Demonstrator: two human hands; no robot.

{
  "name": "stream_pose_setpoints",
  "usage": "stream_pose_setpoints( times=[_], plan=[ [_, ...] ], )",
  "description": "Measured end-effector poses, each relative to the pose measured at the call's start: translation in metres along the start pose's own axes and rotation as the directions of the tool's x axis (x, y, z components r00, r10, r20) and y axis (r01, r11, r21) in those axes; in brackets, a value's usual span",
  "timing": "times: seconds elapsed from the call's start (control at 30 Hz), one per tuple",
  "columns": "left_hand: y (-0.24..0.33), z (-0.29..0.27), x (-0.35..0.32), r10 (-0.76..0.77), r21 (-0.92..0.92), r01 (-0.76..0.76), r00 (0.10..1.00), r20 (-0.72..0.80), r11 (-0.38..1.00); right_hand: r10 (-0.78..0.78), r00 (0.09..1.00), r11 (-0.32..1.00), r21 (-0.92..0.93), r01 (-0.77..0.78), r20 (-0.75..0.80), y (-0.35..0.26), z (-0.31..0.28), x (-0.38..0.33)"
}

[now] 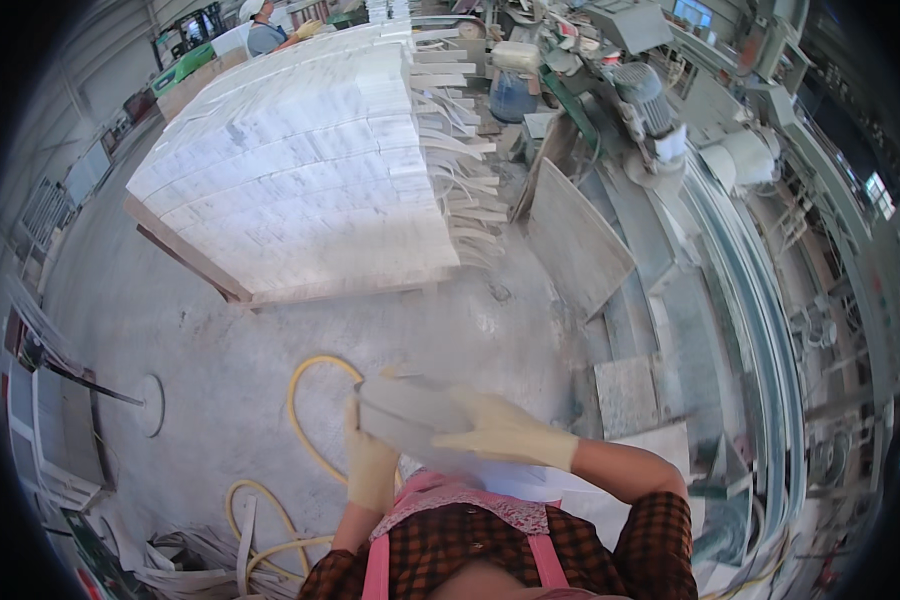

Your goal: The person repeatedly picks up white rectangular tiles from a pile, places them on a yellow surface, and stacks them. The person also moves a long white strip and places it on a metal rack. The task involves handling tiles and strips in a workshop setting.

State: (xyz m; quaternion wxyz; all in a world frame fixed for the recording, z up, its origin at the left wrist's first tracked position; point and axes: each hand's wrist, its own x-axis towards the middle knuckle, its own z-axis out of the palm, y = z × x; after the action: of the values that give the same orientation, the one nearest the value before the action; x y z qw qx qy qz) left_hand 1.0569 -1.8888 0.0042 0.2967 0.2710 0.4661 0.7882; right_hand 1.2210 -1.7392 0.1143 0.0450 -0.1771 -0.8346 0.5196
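Between my gloved hands is a grey flat slab (408,408), perhaps of stone, with a dark line along it; motion blurs it, so I cannot tell whether it is one piece or two stacked. My left hand (372,462), in a pale yellow glove, grips its left end from below. On the slab's right part lies my right hand (500,430), gloved the same way, its fingers closed over the edge. Both hands are in front of my pink apron (450,495).
A large stack of white stone strips (300,160) stands ahead on a wooden pallet (185,255). Machinery with a motor (642,98) and long rails (760,330) runs along the right. A yellow hose (295,400) curls over the floor. Another person (265,35) works behind the stack.
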Motion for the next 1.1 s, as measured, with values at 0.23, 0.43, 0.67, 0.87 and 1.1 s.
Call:
stream_pose_setpoints(
  times=[0.23,0.43,0.67,0.87,1.1],
  plan=[
    [-0.020,0.003,0.122,0.185,-0.138,-0.277,0.867,-0.462,0.951,0.253,0.786,0.954,-0.009,-0.301,0.564,0.033,-0.081,0.145],
    [0.032,0.009,0.220,0.319,-0.775,-0.469,0.878,-0.357,0.424,-0.245,0.884,0.930,-0.161,0.331,0.399,0.030,-0.153,0.252],
    [0.105,0.117,0.336,0.678,-0.518,-0.753,0.628,-0.383,0.406,-0.407,0.664,0.895,0.419,0.152,0.628,0.059,-0.220,0.367],
    [0.225,0.102,0.441,0.631,0.442,-0.451,0.587,-0.507,0.775,-0.700,0.524,0.679,0.682,0.274,0.486,0.104,-0.314,0.449],
    [0.383,0.115,0.582,0.702,0.883,0.055,0.585,-0.407,0.466,-0.652,0.586,0.584,0.811,-0.017,0.482,0.148,-0.418,0.569]
  ],
)
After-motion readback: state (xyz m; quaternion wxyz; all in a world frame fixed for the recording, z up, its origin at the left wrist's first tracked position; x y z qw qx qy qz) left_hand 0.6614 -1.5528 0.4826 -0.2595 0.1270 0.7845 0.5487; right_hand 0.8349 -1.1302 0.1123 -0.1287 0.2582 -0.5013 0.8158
